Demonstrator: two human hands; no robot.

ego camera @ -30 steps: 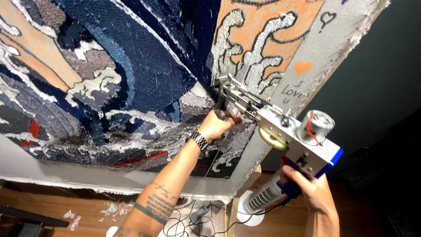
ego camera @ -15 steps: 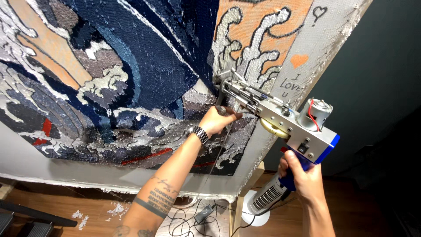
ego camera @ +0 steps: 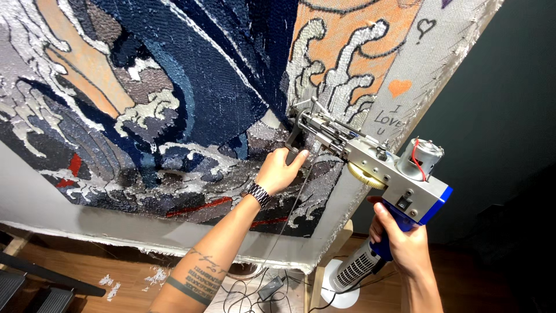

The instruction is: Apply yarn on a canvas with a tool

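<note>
My right hand (ego camera: 405,243) is wrapped tight around the blue grip of the silver metal tufting gun (ego camera: 370,162). My left hand (ego camera: 281,171) grips its black front handle. The gun's tip touches the stretched, tufted rug cloth with navy and grey waves (ego camera: 191,98), right of centre.

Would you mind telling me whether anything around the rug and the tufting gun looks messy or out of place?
Only small things: white scraps lie scattered on the wooden floor below the rug, and loose cables tangle there. The left hand and right hand hold the tufting gun firmly.
</note>
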